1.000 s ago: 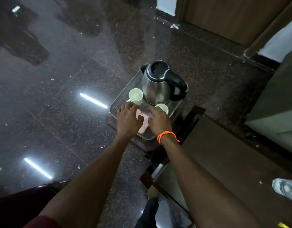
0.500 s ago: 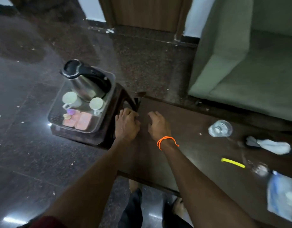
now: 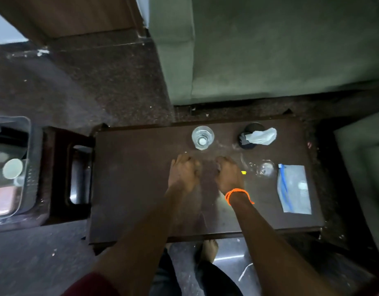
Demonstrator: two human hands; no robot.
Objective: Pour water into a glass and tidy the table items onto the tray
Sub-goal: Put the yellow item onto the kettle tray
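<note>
Left hand: left hand [image 3: 183, 172] hovers low over the bench [image 3: 137, 189], fingers curled under, holding nothing.
Right hand: right hand [image 3: 229, 175], orange wrist thread [image 3: 236, 195], likewise curled and empty.
Glasses: two; upright glass [image 3: 202, 137] just beyond both hands, a second glass [image 3: 263, 168] blurred, right of the right hand.
Tray: one tray [image 3: 27, 167], far left of the left hand, carrying one pale cup [image 3: 12, 168].
Other items: one blue packet [image 3: 294, 189], one dark round thing with a crumpled wrapper [image 3: 261, 136], one yellow bit [image 3: 243, 172] beside the right hand.
</note>
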